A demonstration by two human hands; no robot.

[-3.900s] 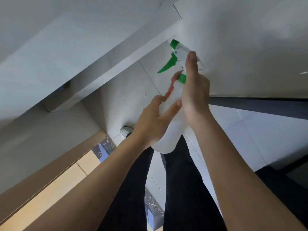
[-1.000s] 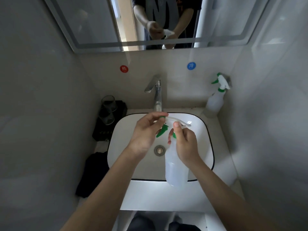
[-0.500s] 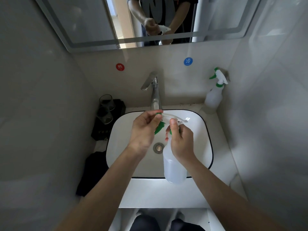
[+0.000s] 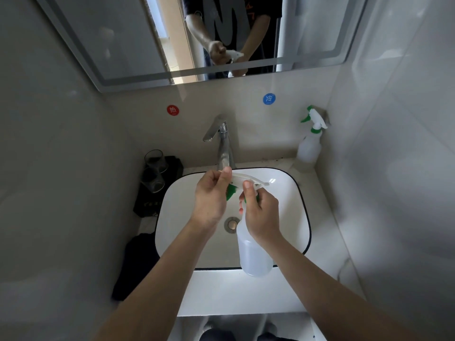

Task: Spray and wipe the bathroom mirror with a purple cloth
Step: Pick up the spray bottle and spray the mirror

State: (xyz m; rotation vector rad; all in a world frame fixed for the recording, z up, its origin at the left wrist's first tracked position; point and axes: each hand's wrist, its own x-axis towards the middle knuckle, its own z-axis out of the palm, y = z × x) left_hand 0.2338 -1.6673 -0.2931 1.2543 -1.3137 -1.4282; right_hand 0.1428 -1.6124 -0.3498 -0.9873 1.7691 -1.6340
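Observation:
I hold a translucent white spray bottle [image 4: 254, 254] with a green and white trigger head over the sink. My right hand [image 4: 262, 212] grips its neck, thumb up on the head. My left hand [image 4: 211, 195] pinches the nozzle end of the spray head. The mirror [image 4: 103, 40] hangs on the wall above the tap and reflects my arms and the bottle. A dark cloth [image 4: 134, 264] lies crumpled on the counter left of the basin; its colour is hard to tell in the dim light.
A white basin [image 4: 293, 210] with a black rim fills the counter, with a chrome tap [image 4: 221, 143] behind it. A second spray bottle [image 4: 310, 141] stands in the back right corner. Two glasses [image 4: 154, 171] sit on a black tray at the back left. Tiled walls close in on both sides.
Nearly four seconds ago I held the bottle up facing other walls; now I face the sink and mirror. Over the last second the view has tilted up slightly and my hands keep the same hold.

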